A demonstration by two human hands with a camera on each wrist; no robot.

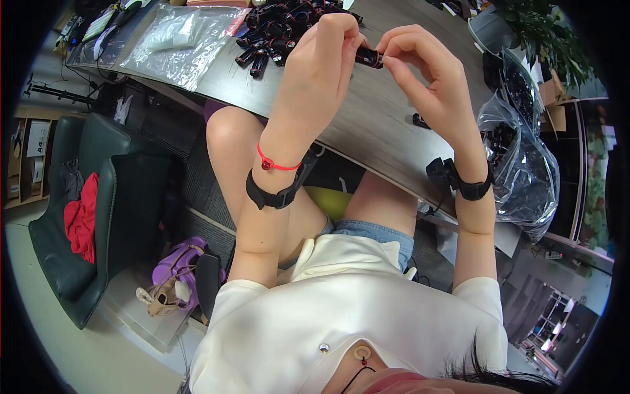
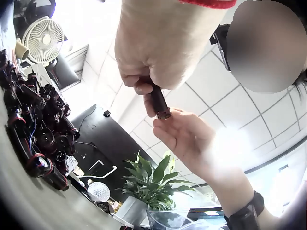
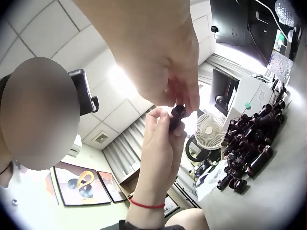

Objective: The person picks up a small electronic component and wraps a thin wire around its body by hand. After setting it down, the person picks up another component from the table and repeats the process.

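Note:
Above the table, both hands meet at a small black cylinder with a reddish band near one end. The left hand grips its body, and in the left wrist view the cylinder sticks out from between the curled fingers. At the opposite end, thumb and forefinger of the right hand pinch the tip. The right wrist view shows the cylinder's dark end between the two hands, partly hidden by fingers. A pile of similar black cylinders with red bands and thin wires lies beyond the left hand.
One loose black piece rests on the table under the right forearm. A clear plastic bag with dark parts is at the right edge. Flat clear bags lie at left. A potted plant stands far right.

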